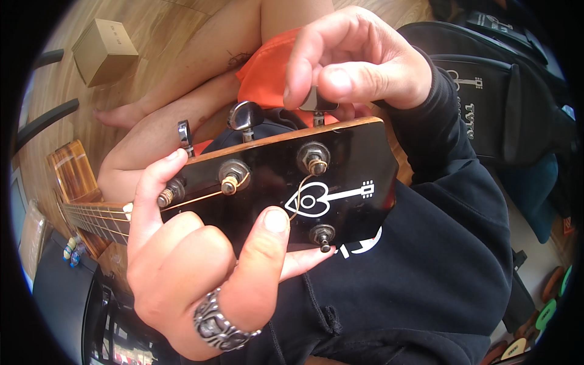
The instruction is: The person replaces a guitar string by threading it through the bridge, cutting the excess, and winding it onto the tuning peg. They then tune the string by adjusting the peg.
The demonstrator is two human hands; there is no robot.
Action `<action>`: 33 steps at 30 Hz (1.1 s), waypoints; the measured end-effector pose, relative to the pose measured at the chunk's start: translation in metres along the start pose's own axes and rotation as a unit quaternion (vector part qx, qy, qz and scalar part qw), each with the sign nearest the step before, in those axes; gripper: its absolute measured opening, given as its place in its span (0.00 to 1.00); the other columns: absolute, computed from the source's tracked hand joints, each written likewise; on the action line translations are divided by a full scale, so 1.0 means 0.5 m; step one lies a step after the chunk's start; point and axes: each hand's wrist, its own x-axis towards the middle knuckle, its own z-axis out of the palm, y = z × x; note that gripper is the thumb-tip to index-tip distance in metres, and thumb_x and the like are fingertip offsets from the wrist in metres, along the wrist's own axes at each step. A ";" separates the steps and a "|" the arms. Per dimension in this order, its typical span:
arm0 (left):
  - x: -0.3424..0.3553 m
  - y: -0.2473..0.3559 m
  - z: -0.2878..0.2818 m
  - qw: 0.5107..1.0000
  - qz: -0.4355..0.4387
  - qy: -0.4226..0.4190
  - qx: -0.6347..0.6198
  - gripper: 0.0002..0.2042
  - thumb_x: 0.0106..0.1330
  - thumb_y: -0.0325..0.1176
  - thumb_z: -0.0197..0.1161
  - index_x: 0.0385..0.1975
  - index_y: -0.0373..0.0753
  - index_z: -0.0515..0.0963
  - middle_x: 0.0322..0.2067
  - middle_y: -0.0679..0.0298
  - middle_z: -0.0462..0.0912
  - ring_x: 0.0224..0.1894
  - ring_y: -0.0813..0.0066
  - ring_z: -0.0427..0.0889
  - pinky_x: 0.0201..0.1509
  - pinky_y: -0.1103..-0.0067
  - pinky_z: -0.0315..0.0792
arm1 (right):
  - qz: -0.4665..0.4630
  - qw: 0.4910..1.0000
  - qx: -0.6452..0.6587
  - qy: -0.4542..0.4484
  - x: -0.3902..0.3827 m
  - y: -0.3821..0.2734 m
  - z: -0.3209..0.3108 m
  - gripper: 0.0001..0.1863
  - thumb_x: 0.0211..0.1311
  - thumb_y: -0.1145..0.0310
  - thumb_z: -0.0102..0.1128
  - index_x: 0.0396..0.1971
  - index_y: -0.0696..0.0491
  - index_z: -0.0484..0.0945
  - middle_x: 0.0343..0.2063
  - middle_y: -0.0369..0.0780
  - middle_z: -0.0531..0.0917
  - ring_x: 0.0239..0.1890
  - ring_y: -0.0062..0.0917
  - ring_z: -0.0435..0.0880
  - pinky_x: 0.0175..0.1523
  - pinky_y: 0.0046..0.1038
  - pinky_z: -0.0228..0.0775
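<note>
A ukulele lies across my lap, its glossy black headstock point(261, 210) turned up toward me with a white heart-shaped emblem. My left hand point(188, 261) is wrapped around the headstock's lower left, one finger on its upper edge and another along its lower edge. Its thumb, wearing a wide silver ring point(222, 322), presses on a thin string point(306, 179) that curves down from the upper right post point(317, 164). Above that post, my right hand point(365, 73) pinches a dark tuning peg point(317, 100) between thumb and fingers. Two more pegs stand along the same edge.
Bare legs and orange shorts point(264, 76) lie beyond the headstock. A cardboard box point(104, 52) rests on the wooden floor at the upper left. At the upper right is a black bag point(486, 115). Dark curved bars point(45, 118) show at the left, and colourful round items point(544, 316) at the lower right.
</note>
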 end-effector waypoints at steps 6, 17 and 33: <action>0.029 -0.012 0.010 0.986 -0.054 0.029 -0.156 0.16 0.60 0.35 0.70 0.40 0.34 0.73 0.24 0.56 0.81 0.21 0.71 0.77 0.51 0.52 0.74 | -0.114 0.992 -0.040 -0.032 -0.020 0.050 -0.047 0.17 0.54 0.65 0.72 0.34 0.64 0.80 0.26 0.40 0.83 0.22 0.14 0.81 0.26 0.12 0.72; 0.024 0.019 -0.002 0.987 -0.123 0.020 -0.104 0.13 0.60 0.22 0.60 0.16 0.36 0.65 0.13 0.61 0.69 0.16 0.72 0.69 0.49 0.53 0.75 | -0.096 0.993 -0.063 -0.009 0.012 0.050 -0.009 0.14 0.54 0.67 0.71 0.33 0.62 0.79 0.22 0.35 0.80 0.23 0.12 0.78 0.31 0.13 0.69; 0.006 0.026 0.003 0.989 -0.098 0.068 -0.083 0.10 0.60 0.23 0.55 0.17 0.35 0.66 0.14 0.59 0.74 0.14 0.69 0.69 0.48 0.50 0.76 | 0.034 0.998 -0.052 -0.019 -0.003 0.010 0.008 0.12 0.54 0.72 0.66 0.37 0.63 0.79 0.23 0.37 0.82 0.15 0.12 0.76 0.21 0.12 0.67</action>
